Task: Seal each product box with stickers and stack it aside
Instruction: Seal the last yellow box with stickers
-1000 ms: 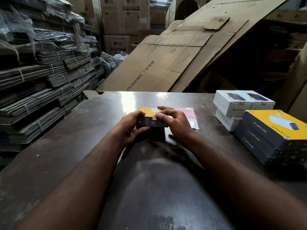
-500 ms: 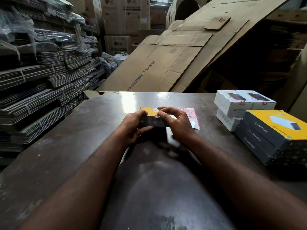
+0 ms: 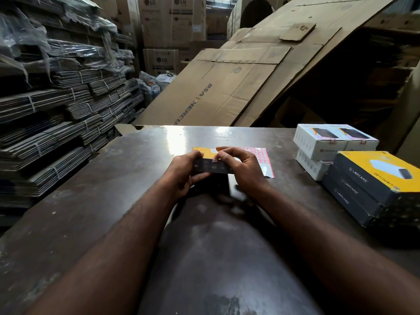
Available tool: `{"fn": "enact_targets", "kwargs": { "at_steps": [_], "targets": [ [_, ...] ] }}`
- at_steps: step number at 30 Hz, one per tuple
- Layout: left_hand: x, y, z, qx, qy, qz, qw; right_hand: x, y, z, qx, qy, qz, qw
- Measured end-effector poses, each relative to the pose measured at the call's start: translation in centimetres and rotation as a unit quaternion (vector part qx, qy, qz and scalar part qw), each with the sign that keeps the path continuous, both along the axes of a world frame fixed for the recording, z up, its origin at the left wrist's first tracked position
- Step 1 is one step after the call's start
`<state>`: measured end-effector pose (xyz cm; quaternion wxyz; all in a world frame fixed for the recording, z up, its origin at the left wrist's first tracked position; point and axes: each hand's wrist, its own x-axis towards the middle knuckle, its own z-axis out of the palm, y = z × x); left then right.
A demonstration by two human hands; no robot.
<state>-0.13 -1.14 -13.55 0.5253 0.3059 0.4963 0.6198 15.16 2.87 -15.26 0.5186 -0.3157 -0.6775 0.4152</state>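
Head cam: product box [image 3: 210,167] held just before sticker sheet [image 3: 261,155], long axis L-R, yellow face up. L hand [image 3: 181,175] fingers grip its left end; R hand [image 3: 242,172] fingers pinch sticker [image 3: 214,159] at edge. Unchanged vs earlier.

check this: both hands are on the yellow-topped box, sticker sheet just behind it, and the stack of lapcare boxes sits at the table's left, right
Not the left: the head view shows the stack of Lapcare boxes on the right side of the table. The rest holds: the left hand and right hand are on the yellow-topped box, with the sticker sheet just behind it.
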Motion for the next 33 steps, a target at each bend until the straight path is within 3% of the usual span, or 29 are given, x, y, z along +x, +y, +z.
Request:
{"fn": "enact_targets", "kwargs": {
  "at_steps": [11, 33],
  "targets": [
    [0.21, 0.17, -0.1, 0.006, -0.026, 0.009, 1.0, -0.04, -0.35, 0.55, -0.064, 0.065, 0.022, 0.996],
    [0.14, 0.45, -0.37, -0.001, -0.032, 0.015, 0.999, -0.02, 0.26, -0.12, -0.028, 0.021, 0.01, 0.999]
  ]
}}
